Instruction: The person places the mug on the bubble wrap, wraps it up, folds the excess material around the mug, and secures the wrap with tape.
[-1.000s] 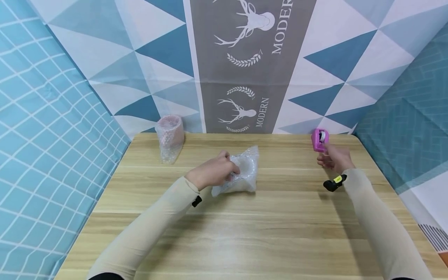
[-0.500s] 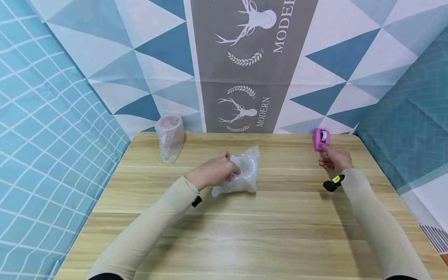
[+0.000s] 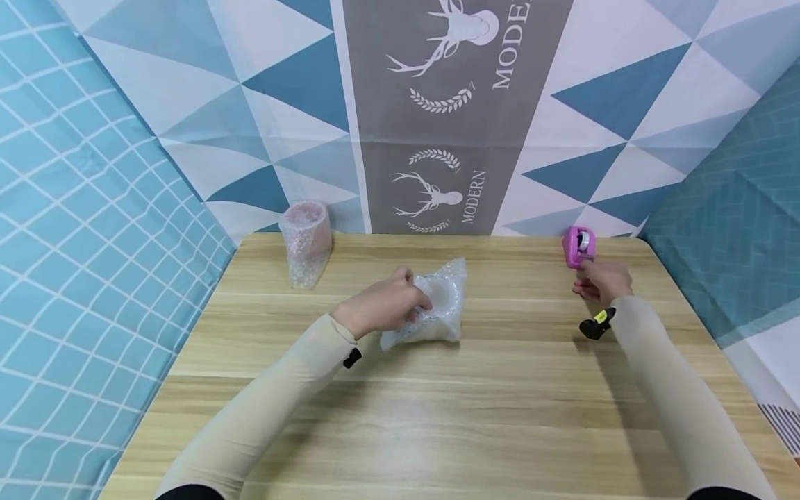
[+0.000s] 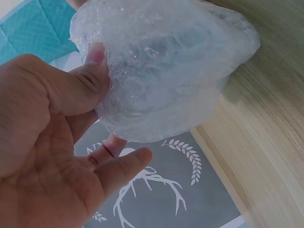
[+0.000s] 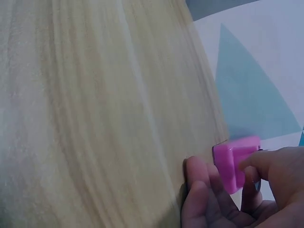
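A bundle wrapped in bubble wrap [image 3: 440,298] lies near the middle of the wooden table. My left hand [image 3: 384,303] grips its near left edge between thumb and fingers; the left wrist view shows the thumb [image 4: 95,71] pressed on the clear wrap, with the little finger stretched away. What the wrap encloses is hard to make out. At the far right, a pink tape dispenser [image 3: 578,246] stands close to the table's back edge. My right hand [image 3: 603,281] pinches at its near end with thumb and index finger. Any tape between those fingertips is too small to see.
A pinkish cylinder in bubble wrap [image 3: 307,239] stands at the table's back left, its loose wrap hanging toward me. Patterned cloth [image 3: 431,118] rises behind the wooden table [image 3: 475,410], and blue-green cloths hang at both sides.
The whole view shifts slightly as the head turns. Both hands keep their places at the wrapped bundle and the tape dispenser.
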`<state>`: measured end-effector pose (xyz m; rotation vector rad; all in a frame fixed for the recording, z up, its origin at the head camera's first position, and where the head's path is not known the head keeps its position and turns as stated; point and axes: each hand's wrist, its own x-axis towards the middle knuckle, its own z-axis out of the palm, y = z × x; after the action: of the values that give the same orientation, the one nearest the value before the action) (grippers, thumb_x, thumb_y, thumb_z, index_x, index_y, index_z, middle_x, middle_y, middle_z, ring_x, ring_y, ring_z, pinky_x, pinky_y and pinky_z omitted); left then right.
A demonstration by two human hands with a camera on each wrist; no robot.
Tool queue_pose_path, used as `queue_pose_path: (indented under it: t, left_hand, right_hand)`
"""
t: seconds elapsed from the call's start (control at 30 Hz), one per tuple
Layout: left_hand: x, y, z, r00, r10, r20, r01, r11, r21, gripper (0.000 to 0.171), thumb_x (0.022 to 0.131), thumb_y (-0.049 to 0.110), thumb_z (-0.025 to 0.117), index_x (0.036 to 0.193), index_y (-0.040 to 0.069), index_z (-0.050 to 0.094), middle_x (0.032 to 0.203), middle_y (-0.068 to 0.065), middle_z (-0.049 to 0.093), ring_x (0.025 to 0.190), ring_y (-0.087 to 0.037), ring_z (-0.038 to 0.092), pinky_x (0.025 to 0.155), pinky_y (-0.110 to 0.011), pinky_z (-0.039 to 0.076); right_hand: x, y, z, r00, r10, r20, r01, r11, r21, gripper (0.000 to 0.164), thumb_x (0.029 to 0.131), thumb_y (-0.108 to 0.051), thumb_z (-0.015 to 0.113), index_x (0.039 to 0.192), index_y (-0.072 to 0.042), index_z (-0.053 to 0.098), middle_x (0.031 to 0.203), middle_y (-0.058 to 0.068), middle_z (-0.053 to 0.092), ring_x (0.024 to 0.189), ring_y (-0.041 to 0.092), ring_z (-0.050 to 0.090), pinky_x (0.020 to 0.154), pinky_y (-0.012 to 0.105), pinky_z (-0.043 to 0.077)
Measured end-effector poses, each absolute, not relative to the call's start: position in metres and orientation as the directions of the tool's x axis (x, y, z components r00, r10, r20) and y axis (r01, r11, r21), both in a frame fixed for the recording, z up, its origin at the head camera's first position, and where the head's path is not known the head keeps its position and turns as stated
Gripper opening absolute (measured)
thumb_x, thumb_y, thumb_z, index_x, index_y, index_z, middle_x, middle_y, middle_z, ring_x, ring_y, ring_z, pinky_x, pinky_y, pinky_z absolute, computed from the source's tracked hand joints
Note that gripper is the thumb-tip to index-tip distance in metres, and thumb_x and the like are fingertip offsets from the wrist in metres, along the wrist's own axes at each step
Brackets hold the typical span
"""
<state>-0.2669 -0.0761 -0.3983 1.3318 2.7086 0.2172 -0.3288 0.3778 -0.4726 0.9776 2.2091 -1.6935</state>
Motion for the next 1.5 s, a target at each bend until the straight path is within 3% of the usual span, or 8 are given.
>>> queue_pose_path:
  t: [0.23, 0.43, 0.53, 0.73, 0.9, 1.1, 1.3, 1.5]
  left_hand:
    - [-0.268, -0.077, -0.398, -0.615, 0.787, -0.048, 0.77, 0.612, 0.182, 0.031, 0.088, 0.005, 0.078, 0.116, 0.017, 0.079, 0.099, 0.006, 0.076, 0.111, -0.029, 0.049, 0.092, -0.037, 0.051]
    - [-0.266, -0.076, -0.398, -0.636, 0.769, -0.064, 0.757, 0.637, 0.142, 0.028, 0.091, 0.011, 0.077, 0.116, 0.023, 0.078, 0.101, 0.01, 0.074, 0.115, -0.027, 0.049, 0.074, -0.036, 0.057]
    - [-0.266, -0.075, -0.399, -0.64, 0.766, -0.063, 0.755, 0.642, 0.131, 0.031, 0.09, 0.011, 0.078, 0.118, 0.024, 0.077, 0.102, 0.011, 0.074, 0.117, -0.025, 0.049, 0.074, -0.036, 0.057]
    - [-0.267, -0.076, -0.4, -0.635, 0.77, -0.063, 0.757, 0.637, 0.145, 0.034, 0.088, 0.009, 0.078, 0.119, 0.023, 0.077, 0.105, 0.01, 0.075, 0.118, -0.027, 0.05, 0.074, -0.038, 0.058]
    - [-0.27, -0.077, -0.399, -0.651, 0.755, -0.078, 0.736, 0.654, 0.175, 0.039, 0.084, 0.01, 0.078, 0.12, 0.024, 0.077, 0.108, 0.011, 0.074, 0.116, -0.024, 0.048, 0.076, -0.037, 0.058]
    - [-0.271, -0.079, -0.4, -0.64, 0.766, -0.057, 0.745, 0.637, 0.199, 0.031, 0.088, 0.018, 0.076, 0.119, 0.021, 0.078, 0.109, 0.008, 0.075, 0.112, -0.026, 0.047, 0.077, -0.041, 0.058]
    - [-0.271, -0.079, -0.403, -0.613, 0.79, -0.021, 0.77, 0.604, 0.205, 0.028, 0.09, 0.019, 0.075, 0.118, 0.019, 0.078, 0.11, 0.006, 0.076, 0.106, -0.027, 0.046, 0.081, -0.039, 0.052]
    - [-0.272, -0.079, -0.408, -0.584, 0.811, 0.008, 0.794, 0.57, 0.209, 0.029, 0.088, 0.016, 0.077, 0.118, 0.015, 0.078, 0.112, 0.005, 0.078, 0.102, -0.026, 0.046, 0.091, -0.038, 0.044]
  right_hand:
    - [-0.324, 0.372, -0.467, -0.772, 0.395, -0.498, 0.577, 0.108, -0.81, 0.025, 0.104, -0.025, 0.051, 0.112, -0.004, 0.061, 0.067, -0.002, 0.069, 0.064, 0.009, 0.073, 0.066, 0.025, 0.063]
    - [-0.321, 0.372, -0.47, -0.776, 0.325, -0.54, 0.587, 0.061, -0.807, 0.018, 0.104, -0.014, 0.046, 0.103, -0.001, 0.06, 0.066, 0.001, 0.07, 0.064, 0.01, 0.074, 0.066, 0.025, 0.063]
    - [-0.32, 0.377, -0.473, -0.774, 0.307, -0.553, 0.586, 0.018, -0.81, 0.015, 0.104, -0.012, 0.049, 0.099, -0.002, 0.059, 0.065, 0.002, 0.071, 0.063, 0.011, 0.074, 0.068, 0.026, 0.064]
    - [-0.313, 0.374, -0.472, -0.85, 0.157, -0.502, 0.523, 0.142, -0.841, 0.042, 0.109, -0.042, 0.041, 0.118, -0.002, 0.053, 0.079, -0.002, 0.071, 0.074, 0.011, 0.074, 0.076, 0.029, 0.064]
    - [-0.303, 0.333, -0.458, -0.952, 0.028, -0.305, 0.291, 0.396, -0.871, 0.048, 0.111, -0.038, 0.031, 0.128, 0.005, 0.046, 0.095, 0.003, 0.069, 0.084, 0.012, 0.071, 0.082, 0.034, 0.063]
    - [-0.276, 0.258, -0.438, -0.973, -0.201, -0.11, -0.015, 0.533, -0.846, 0.04, 0.111, -0.029, 0.041, 0.118, 0.008, 0.056, 0.102, 0.022, 0.067, 0.092, 0.028, 0.07, 0.084, 0.045, 0.063]
    - [-0.251, 0.202, -0.43, -0.906, -0.419, 0.064, -0.305, 0.539, -0.785, 0.02, 0.107, -0.019, 0.053, 0.099, -0.006, 0.064, 0.084, 0.014, 0.067, 0.076, 0.024, 0.067, 0.067, 0.037, 0.06]
    - [-0.227, 0.165, -0.422, -0.729, -0.674, 0.12, -0.541, 0.46, -0.704, 0.011, 0.104, -0.014, 0.058, 0.098, -0.008, 0.065, 0.075, 0.004, 0.063, 0.064, 0.008, 0.058, 0.058, 0.025, 0.053]
